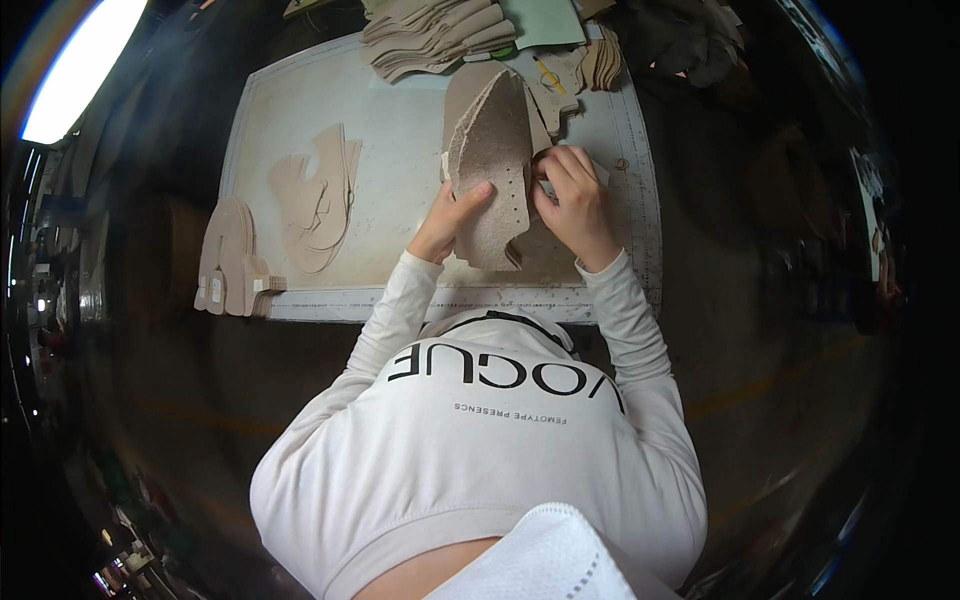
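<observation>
A large beige shoe-upper piece [490,190], seemingly suede, is held up over the middle of the table. It has a rough pale seam or edge on its upper left and a row of small punched holes down its right side. My left hand [450,218] grips its lower left edge, the thumb pressed on top and the fingers hidden underneath. At the right edge of the piece, my right hand [577,205] is closed with its thumb and fingers bent together. Whatever lies between those fingertips is too small or hidden to make out.
The pale table [390,240] has a ruler-marked border. Loose beige cut pieces [315,205] lie at the left, beside a stack [230,255] in the near left corner. Wavy stacked pieces [435,35], a light green sheet [545,22] and a yellow tool [547,74] sit at the far side.
</observation>
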The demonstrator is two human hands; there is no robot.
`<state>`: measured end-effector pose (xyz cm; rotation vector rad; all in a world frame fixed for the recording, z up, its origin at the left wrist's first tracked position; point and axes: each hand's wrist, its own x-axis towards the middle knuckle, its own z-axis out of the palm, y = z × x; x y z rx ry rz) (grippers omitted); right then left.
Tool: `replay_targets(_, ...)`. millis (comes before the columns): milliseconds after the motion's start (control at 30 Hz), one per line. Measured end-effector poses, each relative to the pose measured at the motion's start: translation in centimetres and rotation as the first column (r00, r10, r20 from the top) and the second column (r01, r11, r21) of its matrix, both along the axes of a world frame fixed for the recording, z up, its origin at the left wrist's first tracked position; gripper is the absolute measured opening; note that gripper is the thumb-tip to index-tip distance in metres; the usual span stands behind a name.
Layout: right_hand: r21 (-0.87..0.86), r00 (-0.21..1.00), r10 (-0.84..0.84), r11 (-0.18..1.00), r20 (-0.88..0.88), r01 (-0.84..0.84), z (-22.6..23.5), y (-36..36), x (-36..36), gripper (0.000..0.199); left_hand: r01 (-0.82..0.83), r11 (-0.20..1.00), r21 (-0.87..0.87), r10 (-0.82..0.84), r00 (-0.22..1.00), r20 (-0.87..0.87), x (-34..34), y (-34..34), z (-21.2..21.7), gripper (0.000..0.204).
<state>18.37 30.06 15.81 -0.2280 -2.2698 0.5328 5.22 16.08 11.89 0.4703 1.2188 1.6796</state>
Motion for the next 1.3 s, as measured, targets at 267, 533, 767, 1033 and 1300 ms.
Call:
replay_targets(267, -0.867, 0.802, 0.358, -0.042, -0.477, -0.497, 1.3, 2.5, 2.7, 0.039, 0.184, 0.980, -0.077, -0.198, 0.947, -0.252, -0.9, -1.9, -1.1, 0.073)
replay_targets(533, -0.629, 0.713, 0.699, 0.578, 0.052, -0.520, 6.2, -2.0, 2.5, 0.041, 0.439, 0.872, -0.216, -0.485, 0.832, -0.269, -0.1, -0.8, -2.0, 0.065)
replay_targets(767, -0.590, 0.959, 0.211, 0.756, -0.190, -0.283, 1.6, 1.9, 4.2, 0.016, 0.033, 0.952, -0.304, -0.084, 0.984, -0.157, -3.5, -1.2, 0.2, 0.062)
replay_targets(1033, -0.734, 0.989, -0.033, 0.674, -0.143, -0.084, -3.6, 1.9, 6.8, 0.007, -0.302, 0.942, -0.148, 0.088, 0.645, -0.759, -12.1, 0.0, 4.5, 0.068)
replay_targets(1300, -0.813, 0.993, -0.118, 0.580, -0.022, 0.051, -7.5, 0.4, 7.1, 0.007, -0.689, 0.639, 0.341, 0.220, -0.262, -0.940, -21.8, 7.5, 10.1, 0.070)
